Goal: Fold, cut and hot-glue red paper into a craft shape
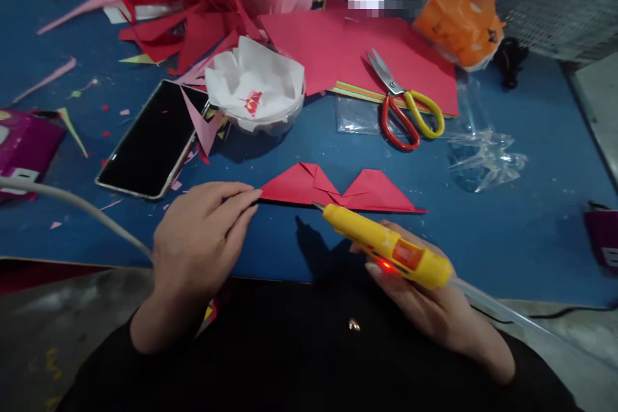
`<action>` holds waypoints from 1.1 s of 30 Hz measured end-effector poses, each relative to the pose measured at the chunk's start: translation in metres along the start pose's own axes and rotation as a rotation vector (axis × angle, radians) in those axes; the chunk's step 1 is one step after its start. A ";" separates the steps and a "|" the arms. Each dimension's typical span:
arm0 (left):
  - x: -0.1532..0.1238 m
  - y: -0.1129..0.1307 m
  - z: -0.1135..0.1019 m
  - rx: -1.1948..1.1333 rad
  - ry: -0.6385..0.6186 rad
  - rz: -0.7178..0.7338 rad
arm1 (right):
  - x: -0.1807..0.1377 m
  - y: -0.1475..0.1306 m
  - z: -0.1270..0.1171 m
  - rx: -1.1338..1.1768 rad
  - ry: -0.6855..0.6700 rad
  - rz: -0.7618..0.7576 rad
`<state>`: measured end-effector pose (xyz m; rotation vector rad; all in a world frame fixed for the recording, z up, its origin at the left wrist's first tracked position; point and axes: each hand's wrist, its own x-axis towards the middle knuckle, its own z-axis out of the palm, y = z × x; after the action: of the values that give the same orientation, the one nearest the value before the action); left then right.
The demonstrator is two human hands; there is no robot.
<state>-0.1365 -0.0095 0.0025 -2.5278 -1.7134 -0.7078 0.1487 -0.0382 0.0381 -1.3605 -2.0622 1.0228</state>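
Note:
A folded strip of red paper point(381, 192) with two peaks lies along the blue table in front of me. My left hand point(203, 238) pinches its left tip between thumb and fingers. In my right hand point(425, 299) is a yellow glue gun point(381, 238), its metal nozzle pointing left, close to the paper's lower edge. Whether the nozzle touches the paper I cannot tell. A red light glows on the gun's side, and a clear glue stick point(502, 312) sticks out of its back end.
Scissors point(393, 87) with red and yellow handles lie on red paper sheets point(313, 45). A paper-lined bowl point(270, 117), a black phone point(154, 141) and red scraps point(193, 38) occupy the left and back. Crumpled clear plastic point(487, 161) is at right; a grey cable point(87, 206) crosses the left.

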 end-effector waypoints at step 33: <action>-0.010 0.001 -0.002 -0.251 0.068 -0.064 | 0.042 -0.024 0.030 -0.221 -0.079 -0.214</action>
<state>-0.1392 -0.0190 0.0005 -2.5765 -1.7936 -1.0624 0.0965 -0.0153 0.0380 -1.1824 -2.3782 0.7884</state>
